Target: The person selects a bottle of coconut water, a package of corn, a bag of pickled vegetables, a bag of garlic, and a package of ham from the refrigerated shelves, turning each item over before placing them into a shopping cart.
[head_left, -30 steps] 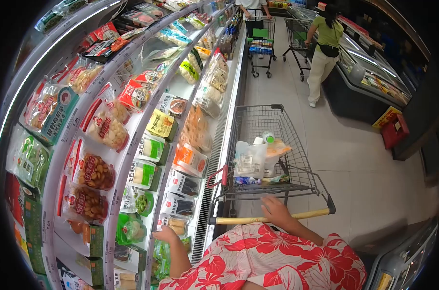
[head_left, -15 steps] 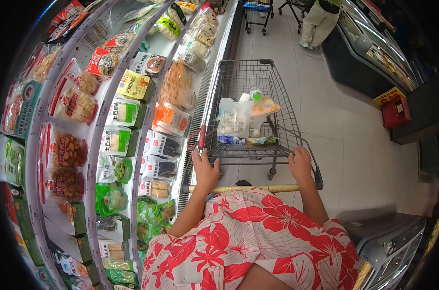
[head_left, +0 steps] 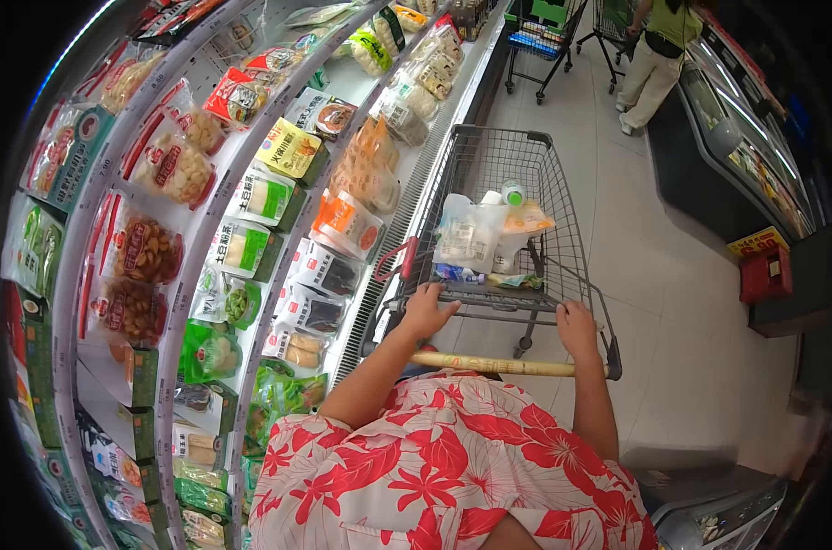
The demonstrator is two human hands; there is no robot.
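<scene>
the left hand (head_left: 427,312) has come away from beside the chilled shelves (head_left: 237,165) and is now at the near end of the shopping cart (head_left: 503,135), so both hands are at the cart and neither shows a package in it. the hands are well apart: the left is open, thumb spread, and the right hand (head_left: 576,330) bends its fingers at the frame, though whether it grips i cannot tell. both are forward of the yellow handle (head_left: 489,364). the cart stands beside the shelves, carrying a white bag (head_left: 469,231), a green-capped bottle (head_left: 512,193) and a blue packet (head_left: 457,273). ahead, a person (head_left: 650,73) stands near another cart.
</scene>
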